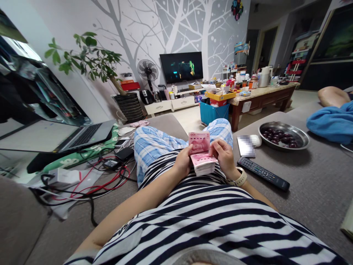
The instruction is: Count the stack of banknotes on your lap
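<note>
A thick stack of pink 100 banknotes [204,168] is held over my lap, bent so that some notes stand upright and the rest lie toward me. My left hand [183,160] grips the stack at its left side, thumb at the fold. My right hand [224,154], with a pale-strapped watch on the wrist, is closed at the right edge of the notes. Its thumb and finger touch the banknotes near the fold; whether a single note is pinched there is too small to tell.
On the sofa to my right lie a remote control [263,173], a white mouse [256,140] and a metal bowl [303,141] of dark round fruit. A laptop [85,136] and tangled cables [91,187] are at my left. Another person's leg [333,97] shows at far right.
</note>
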A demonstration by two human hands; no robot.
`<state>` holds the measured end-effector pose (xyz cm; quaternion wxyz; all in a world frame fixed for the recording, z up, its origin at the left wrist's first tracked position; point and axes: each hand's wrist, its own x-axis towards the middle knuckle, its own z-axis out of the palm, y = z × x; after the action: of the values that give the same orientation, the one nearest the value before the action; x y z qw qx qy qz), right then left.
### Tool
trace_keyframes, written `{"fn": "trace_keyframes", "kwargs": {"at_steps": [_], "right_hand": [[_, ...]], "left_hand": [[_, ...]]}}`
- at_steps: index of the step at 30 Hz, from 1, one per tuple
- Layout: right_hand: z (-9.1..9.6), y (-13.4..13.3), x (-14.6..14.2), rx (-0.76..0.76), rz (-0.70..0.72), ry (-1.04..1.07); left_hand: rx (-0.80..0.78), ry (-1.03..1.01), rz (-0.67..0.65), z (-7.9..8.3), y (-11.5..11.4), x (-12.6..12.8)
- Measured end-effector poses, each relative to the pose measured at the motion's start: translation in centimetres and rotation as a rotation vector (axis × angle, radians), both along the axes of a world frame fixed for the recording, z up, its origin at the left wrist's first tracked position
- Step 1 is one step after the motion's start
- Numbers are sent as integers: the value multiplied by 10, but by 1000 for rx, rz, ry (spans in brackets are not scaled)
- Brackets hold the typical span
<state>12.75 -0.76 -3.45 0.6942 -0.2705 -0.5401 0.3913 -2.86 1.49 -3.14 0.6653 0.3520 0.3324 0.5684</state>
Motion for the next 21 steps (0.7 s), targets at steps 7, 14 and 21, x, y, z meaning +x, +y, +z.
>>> {"fn": "trace_keyframes", "kwargs": {"at_steps": [7, 14, 21], "right_hand": [[2, 1, 0, -29, -82, -16], [-5, 10, 0, -81, -91, 22], [-5, 11, 0, -118, -101, 54]], "left_hand": [[12, 102, 43, 6, -6, 2], [30, 139, 6, 11, -11, -1], [68, 119, -59, 11, -12, -1]]}}
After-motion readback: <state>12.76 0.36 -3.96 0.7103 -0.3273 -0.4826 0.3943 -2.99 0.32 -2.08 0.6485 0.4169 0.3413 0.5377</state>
